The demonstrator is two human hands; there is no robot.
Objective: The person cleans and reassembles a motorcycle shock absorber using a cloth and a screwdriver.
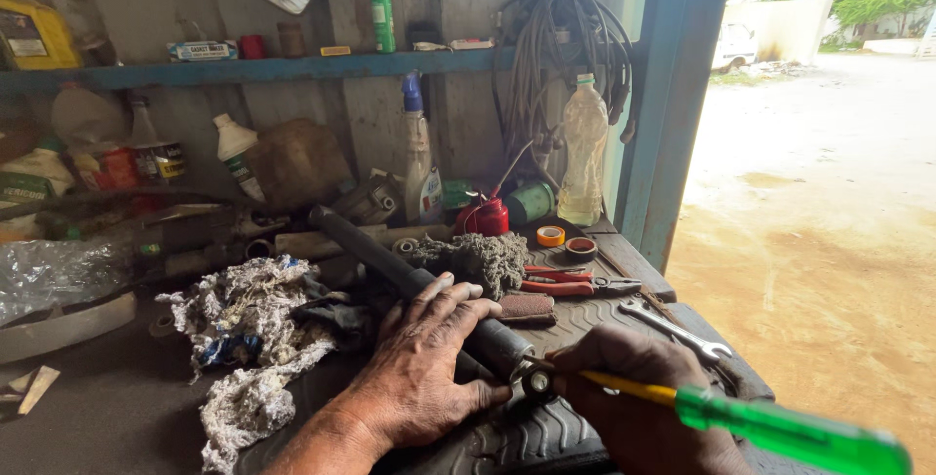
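A long dark metal tube (pixel 380 253) lies slanted across the cluttered bench. My left hand (pixel 424 363) rests over the tube's near part and presses it down. My right hand (pixel 639 407) grips a screwdriver with a green translucent handle (pixel 795 431) and a yellow shank. Its tip sits at the tube's near end fitting (pixel 534 377), just past my left fingers. Both hands are smeared with grease.
Dirty cotton rags (pixel 249 334) lie left of the tube. Red-handled pliers (pixel 570 282), a spanner (pixel 678 329) and tape rolls (pixel 565 239) lie to the right. Bottles, a red oil can (pixel 485 217) and hoses crowd the back wall. An open doorway shows sandy ground at right.
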